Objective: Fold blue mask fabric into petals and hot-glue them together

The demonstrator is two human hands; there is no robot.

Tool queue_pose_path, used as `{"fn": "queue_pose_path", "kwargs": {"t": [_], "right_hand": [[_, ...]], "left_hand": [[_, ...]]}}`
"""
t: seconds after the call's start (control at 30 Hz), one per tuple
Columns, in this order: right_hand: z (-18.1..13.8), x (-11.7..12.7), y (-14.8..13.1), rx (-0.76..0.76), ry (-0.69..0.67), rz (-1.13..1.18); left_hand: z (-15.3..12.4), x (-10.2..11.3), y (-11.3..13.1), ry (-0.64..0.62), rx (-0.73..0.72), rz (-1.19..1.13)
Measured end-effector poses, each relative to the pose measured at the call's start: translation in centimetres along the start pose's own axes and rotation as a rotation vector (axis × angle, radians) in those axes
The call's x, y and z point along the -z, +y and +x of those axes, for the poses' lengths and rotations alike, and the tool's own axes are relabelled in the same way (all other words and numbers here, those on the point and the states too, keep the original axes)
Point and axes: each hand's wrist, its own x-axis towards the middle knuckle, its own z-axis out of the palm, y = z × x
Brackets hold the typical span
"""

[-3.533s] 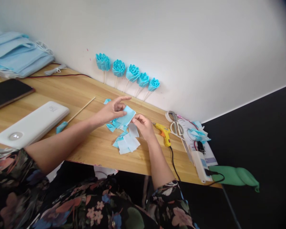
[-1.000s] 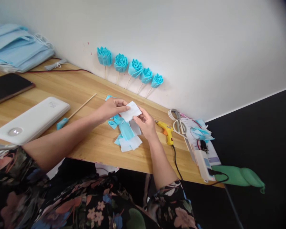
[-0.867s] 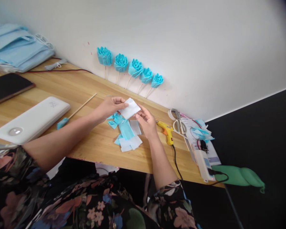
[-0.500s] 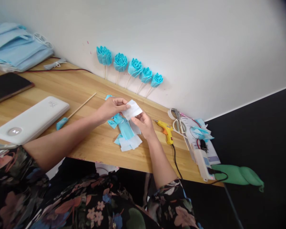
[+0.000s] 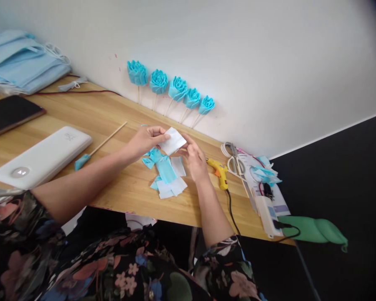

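My left hand (image 5: pixel 147 141) pinches a small white square of mask fabric (image 5: pixel 173 141), its thumb lying over the left side. At the right corner of that square, my right hand (image 5: pixel 194 158) has its fingers bent around the edge, partly hidden behind it. Beneath both hands, a loose pile of cut blue pieces (image 5: pixel 166 169) and white pieces (image 5: pixel 172 188) is spread on the wooden table (image 5: pixel 119 188). A wooden stick (image 5: pixel 108 140) with a small blue fabric bud (image 5: pixel 81 161) on one end lies left of the pile.
Several blue fabric roses (image 5: pixel 158 81) on sticks lean against the wall. A yellow glue gun (image 5: pixel 219 172), scissors (image 5: pixel 235 161) and a power strip (image 5: pixel 268 217) are on the right. Leftward lie a white power bank (image 5: pixel 47 154), a phone (image 5: pixel 12 115) and stacked blue masks (image 5: pixel 21 62).
My right hand has shifted slightly right and its fingers have moved up along the square's right edge. The left hand keeps its pinch, with the square turned a little.
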Motion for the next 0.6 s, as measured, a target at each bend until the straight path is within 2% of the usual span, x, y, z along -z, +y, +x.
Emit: {"fn": "queue_pose_path", "kwargs": {"t": [0.13,0.27,0.4,0.6], "right_hand": [[-0.08,-0.43,0.17,-0.031,-0.041,0.018],[-0.1,-0.58,0.35,-0.062,0.051,-0.044],[0.03,-0.44,0.27,-0.06,0.146,-0.057],[0.08,-0.44,0.36,-0.047,0.139,-0.047]], "left_hand": [[-0.26,-0.38,0.18,-0.052,0.007,0.028],[-0.29,-0.43,0.12,-0.08,0.0,0.038],[-0.15,-0.33,-0.2,-0.063,-0.006,0.051],[0.07,-0.22,-0.35,0.01,0.001,0.031]]}}
